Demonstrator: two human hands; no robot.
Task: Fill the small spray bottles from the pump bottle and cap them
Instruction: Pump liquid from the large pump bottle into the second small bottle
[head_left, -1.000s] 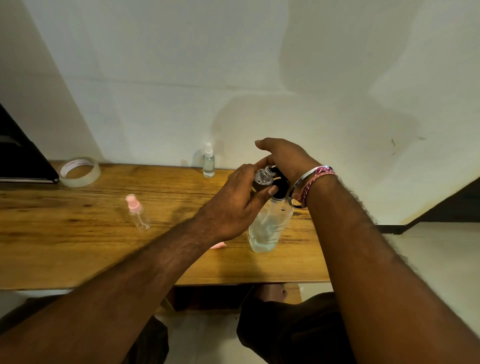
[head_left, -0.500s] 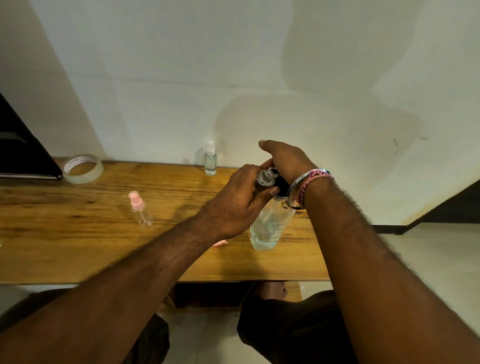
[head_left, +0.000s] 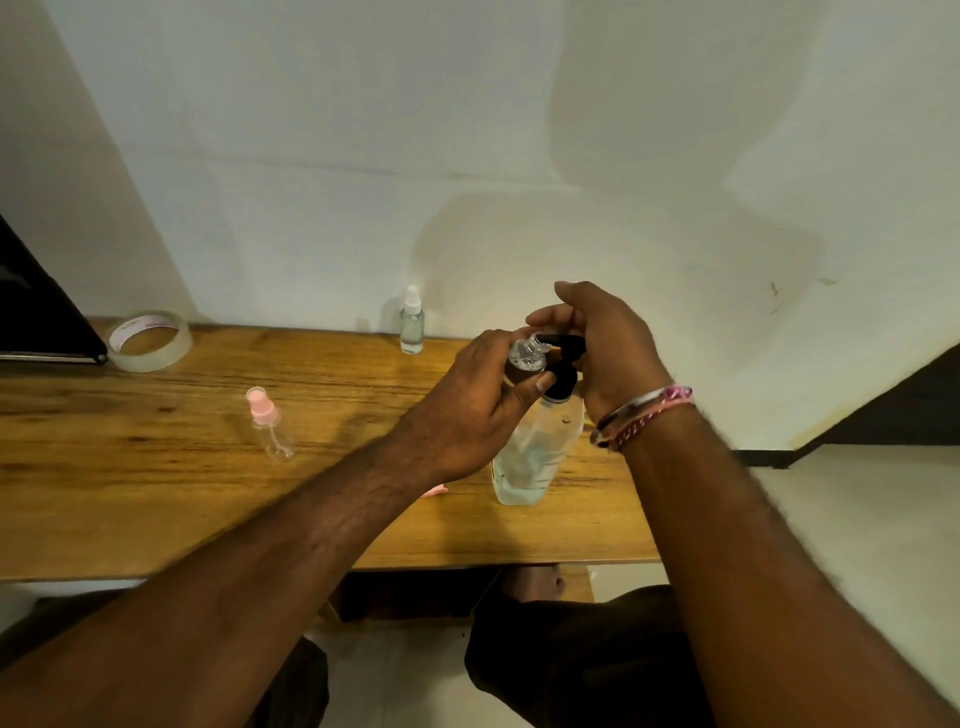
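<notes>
Liquid, seemingly, in pump bottle (head_left: 537, 447)

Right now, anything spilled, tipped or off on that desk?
No spill visible. One oddity: a loose pink piece lies on the desk beside the pump bottle, mostly hidden under the left hand; possibly a cap.

On the table (head_left: 156, 493), the pump bottle (head_left: 535, 452) stands right of centre; a capped spray bottle (head_left: 267, 426) stands to its left, another (head_left: 412, 322) behind by the wall, a tape roll (head_left: 150, 340) far left
</notes>
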